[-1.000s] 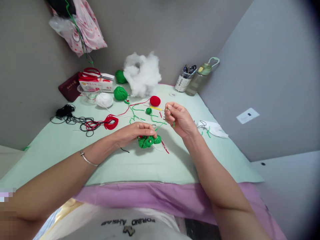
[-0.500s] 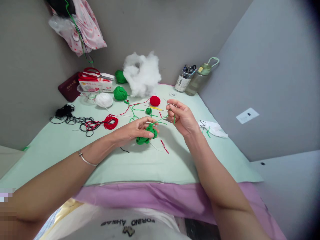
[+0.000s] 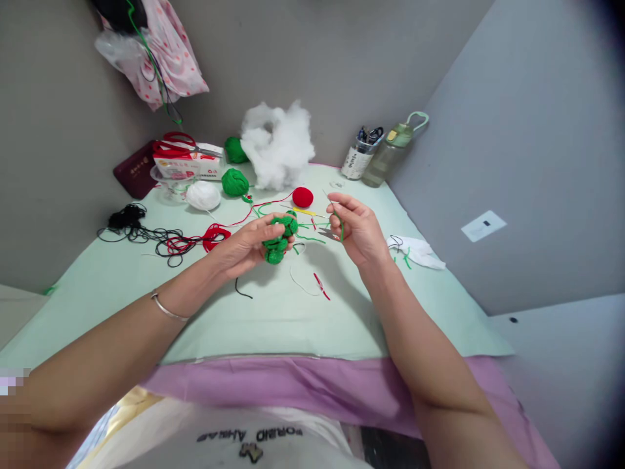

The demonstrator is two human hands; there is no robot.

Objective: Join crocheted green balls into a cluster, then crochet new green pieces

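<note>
Gripping a green crochet piece (image 3: 279,238) in the left hand (image 3: 241,246), thumb and fingertips closed round it, lifted just clear of the pale green cloth (image 3: 273,319), about its middle. Pinching a thin needle (image 3: 326,197) in the right hand (image 3: 359,229), thumb and forefinger shut on it, just right of the piece and apart from it, with a green strand (image 3: 340,228) hanging from the pinch. Hard to tell from here: taut across to the piece, or slack. Likely trouble: pulling to the right too sharply and puckering the stitches, or tugging the piece out of a light fingertip hold. Also easy to catch the loose green offcuts (image 3: 307,228) lying on the cloth between the hands, and to drag them into the work. Worth minding the needle point near the left fingertips when closing the gap. Little danger from the red ball (image 3: 303,197) further off, nor from the red scrap (image 3: 318,283) nearer in, both well apart from the strand.
</note>
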